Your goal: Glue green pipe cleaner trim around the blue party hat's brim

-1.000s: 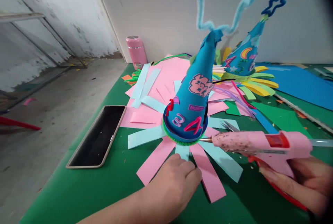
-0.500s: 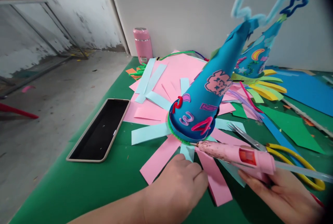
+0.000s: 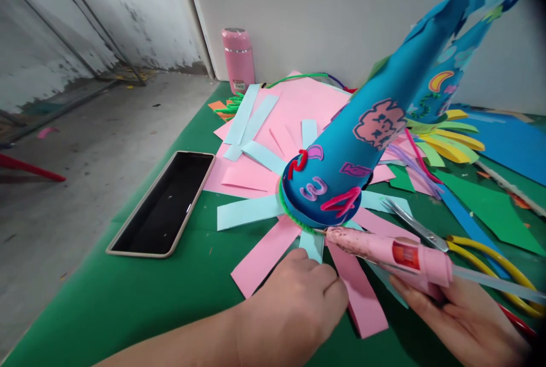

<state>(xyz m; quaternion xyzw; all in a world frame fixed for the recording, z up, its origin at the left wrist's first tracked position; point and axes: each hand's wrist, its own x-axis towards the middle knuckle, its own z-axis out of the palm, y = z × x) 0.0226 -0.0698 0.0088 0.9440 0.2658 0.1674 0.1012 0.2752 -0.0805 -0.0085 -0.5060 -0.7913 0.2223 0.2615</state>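
A blue paper cone hat (image 3: 341, 151), decorated with a pink cloud and number shapes, stands tilted on the table. Pink and light blue strips fan out around its base, where a green pipe cleaner (image 3: 298, 223) runs along the rim. My left hand (image 3: 298, 299) is closed over the outer end of a light blue paper strip (image 3: 313, 246) at the hat's front; its fingertips are hidden. In my right hand (image 3: 464, 321) is a pink glue gun (image 3: 384, 253), its nozzle at the rim just above that strip. A clear glue stick (image 3: 495, 279) sticks out of its back.
Yellow-handled scissors (image 3: 430, 239) lie right of the hat. To the left is a phone (image 3: 162, 205); a pink bottle (image 3: 239, 62) stands behind. Pink paper sheets (image 3: 298, 97) spread behind the hat. A second blue cone hat (image 3: 452, 77) stands at the back right.
The view has shifted slightly, and the hat's tip appears farther right, leaning more. Both hands keep their holds, with the glue gun's nozzle still at the rim.
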